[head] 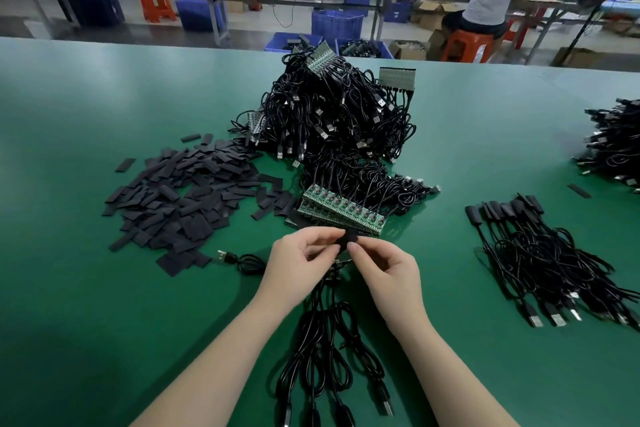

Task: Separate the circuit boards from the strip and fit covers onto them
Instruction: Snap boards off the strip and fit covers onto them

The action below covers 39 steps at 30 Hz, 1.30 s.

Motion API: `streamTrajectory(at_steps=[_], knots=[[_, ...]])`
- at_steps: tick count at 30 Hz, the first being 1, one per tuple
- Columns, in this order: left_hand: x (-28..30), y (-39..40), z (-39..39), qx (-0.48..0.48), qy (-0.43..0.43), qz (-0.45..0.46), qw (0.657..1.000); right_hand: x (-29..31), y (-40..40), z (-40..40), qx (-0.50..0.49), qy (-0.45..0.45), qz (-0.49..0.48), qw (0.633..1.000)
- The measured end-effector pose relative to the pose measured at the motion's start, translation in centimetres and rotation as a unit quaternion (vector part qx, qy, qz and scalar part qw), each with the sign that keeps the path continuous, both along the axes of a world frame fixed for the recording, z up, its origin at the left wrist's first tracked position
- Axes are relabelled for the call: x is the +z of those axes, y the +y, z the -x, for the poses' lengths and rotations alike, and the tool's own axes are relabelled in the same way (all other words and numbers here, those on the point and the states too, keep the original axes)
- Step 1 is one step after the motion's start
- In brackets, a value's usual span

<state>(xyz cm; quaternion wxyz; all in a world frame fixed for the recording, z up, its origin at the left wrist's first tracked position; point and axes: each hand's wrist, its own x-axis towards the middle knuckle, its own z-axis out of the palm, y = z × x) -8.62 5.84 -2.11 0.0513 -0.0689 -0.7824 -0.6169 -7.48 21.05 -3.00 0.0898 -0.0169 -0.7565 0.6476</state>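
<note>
My left hand [300, 259] and my right hand [382, 269] meet above the table's middle and pinch one black cover [347, 240] between their fingertips. Small circuit boards [337, 269] with black USB cables [323, 350] hang under my hands, mostly hidden by them. Just behind my fingers lies a green strip of circuit boards [341, 211] with cables attached. A heap of loose black covers [183, 198] is spread to the left.
A tall pile of cabled board strips [332, 114] rises behind the strip. Covered cables [540, 253] lie in a bundle to the right, and another cable pile [613, 146] sits at the right edge. A loose USB cable [239, 258] lies left of my hands on the green table [104, 305].
</note>
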Motion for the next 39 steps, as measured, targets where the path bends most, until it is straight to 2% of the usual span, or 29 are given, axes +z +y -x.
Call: streamTrajectory(at_steps=[12, 19, 31, 39], knots=[[-0.7, 0.7, -1.3, 0.038, 0.079, 0.070, 0.994, 0.4, 0.1, -0.3, 0.034, 0.005, 0.038, 0.999], [-0.8, 0.5, -1.1, 0.033, 0.085, 0.085, 0.992, 0.3, 0.1, -0.5, 0.043, 0.021, 0.075, 0.996], [-1.2, 0.5, -1.0, 0.018, 0.080, 0.052, 0.995, 0.4, 0.2, -0.5, 0.035, 0.034, 0.067, 0.997], [-1.3, 0.7, -1.3, 0.051, 0.152, 0.105, 0.982, 0.3, 0.2, -0.5, 0.011, 0.038, 0.044, 0.998]])
